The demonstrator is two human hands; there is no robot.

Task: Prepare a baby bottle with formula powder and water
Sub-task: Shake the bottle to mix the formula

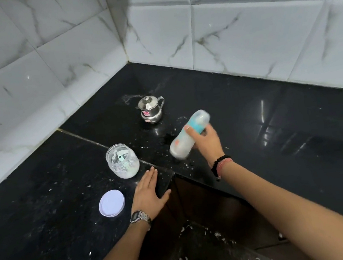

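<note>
My right hand [207, 141] grips a baby bottle [182, 143] with a teal collar and clear cap. The bottle holds milky white liquid, is tilted with its cap up and to the right, and looks motion-blurred above the black counter. My left hand [150, 192] lies flat and open on the counter's inner corner edge. Just beyond it stands an open clear jar of white formula powder [122, 160] with a pale green scoop inside. The jar's white lid [111, 203] lies on the counter to the left of my left hand.
A small lidded steel pot [150, 109] with a handle stands farther back near the corner. The black counter [273, 121] is L-shaped, backed by white marble-look tiles [241, 35]. Water drops and powder specks dot the surface around the bottle.
</note>
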